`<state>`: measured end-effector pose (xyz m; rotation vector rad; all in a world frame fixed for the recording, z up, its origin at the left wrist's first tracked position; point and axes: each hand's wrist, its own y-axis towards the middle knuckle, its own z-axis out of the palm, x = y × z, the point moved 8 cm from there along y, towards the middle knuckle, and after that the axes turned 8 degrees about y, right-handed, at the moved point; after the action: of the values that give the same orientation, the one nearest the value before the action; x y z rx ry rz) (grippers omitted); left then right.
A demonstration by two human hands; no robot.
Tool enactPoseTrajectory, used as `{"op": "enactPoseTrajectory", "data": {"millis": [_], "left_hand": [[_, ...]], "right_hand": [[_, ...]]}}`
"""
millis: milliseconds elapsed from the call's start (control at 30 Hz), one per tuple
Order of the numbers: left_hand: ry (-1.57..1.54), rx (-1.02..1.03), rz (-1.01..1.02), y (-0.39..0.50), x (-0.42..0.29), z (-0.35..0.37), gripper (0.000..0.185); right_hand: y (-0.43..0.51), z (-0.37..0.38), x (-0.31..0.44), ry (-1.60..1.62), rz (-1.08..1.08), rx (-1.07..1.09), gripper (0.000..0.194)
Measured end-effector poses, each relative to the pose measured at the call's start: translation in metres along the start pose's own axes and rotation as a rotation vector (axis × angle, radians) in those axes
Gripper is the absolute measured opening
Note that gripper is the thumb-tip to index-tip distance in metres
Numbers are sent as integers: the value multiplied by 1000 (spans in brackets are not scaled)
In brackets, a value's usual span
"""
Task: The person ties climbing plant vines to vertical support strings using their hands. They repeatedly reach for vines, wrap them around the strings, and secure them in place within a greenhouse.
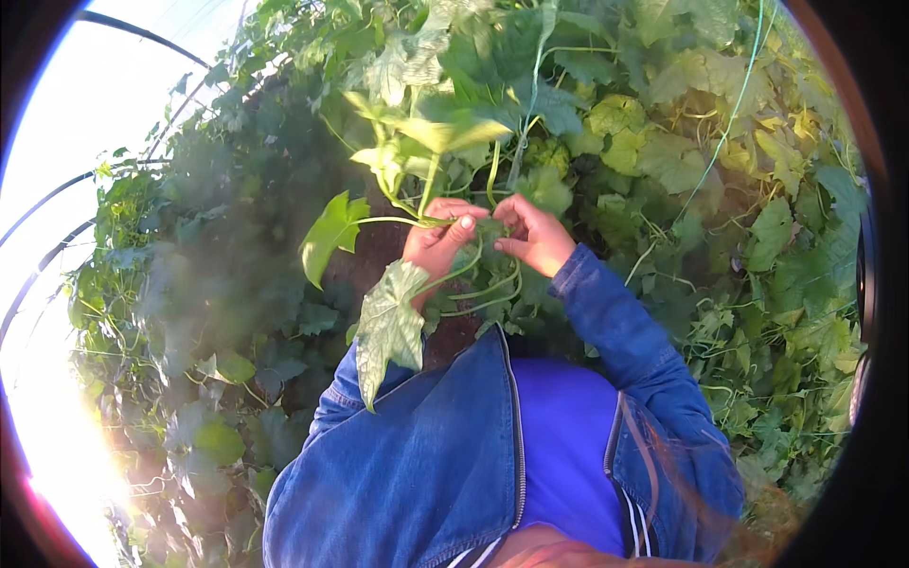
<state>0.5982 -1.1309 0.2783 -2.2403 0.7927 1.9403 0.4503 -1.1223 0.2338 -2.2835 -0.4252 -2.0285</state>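
Note:
In front of my chest, my left hand [444, 238] pinches a green vine stem [432, 221] between thumb and fingers. From that grip the shoot's young light-green leaves [426, 135] rise, and one lobed leaf [332, 234] sticks out to the left. A larger pale-veined leaf [390, 323] hangs below the same hand on its stalk. My right hand [534, 234] is close by on the right, thumb and fingers curled beside another stem [493, 174]. Whether those fingers grip it is hard to tell. Curved stems [490, 305] loop beneath both hands.
Dense climbing foliage surrounds me, with yellowing leaves [625, 135] at the upper right. A pale twine [536, 78] hangs above the hands, and a green string [731, 117] slants down on the right. Dark curved hoops [142, 32] arch against bright light at the left.

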Motion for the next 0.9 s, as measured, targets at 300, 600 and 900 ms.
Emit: {"op": "enactPoseTrajectory", "data": {"millis": [300, 600, 900], "left_hand": [[-161, 132, -656, -102, 189, 18, 16], [-399, 104, -411, -57, 147, -9, 17], [-344, 182, -270, -43, 119, -27, 24]], "right_hand": [[-66, 75, -159, -237, 349, 200, 47], [-31, 78, -93, 190, 452, 50, 32], [-6, 87, -65, -97, 201, 109, 28]]}}
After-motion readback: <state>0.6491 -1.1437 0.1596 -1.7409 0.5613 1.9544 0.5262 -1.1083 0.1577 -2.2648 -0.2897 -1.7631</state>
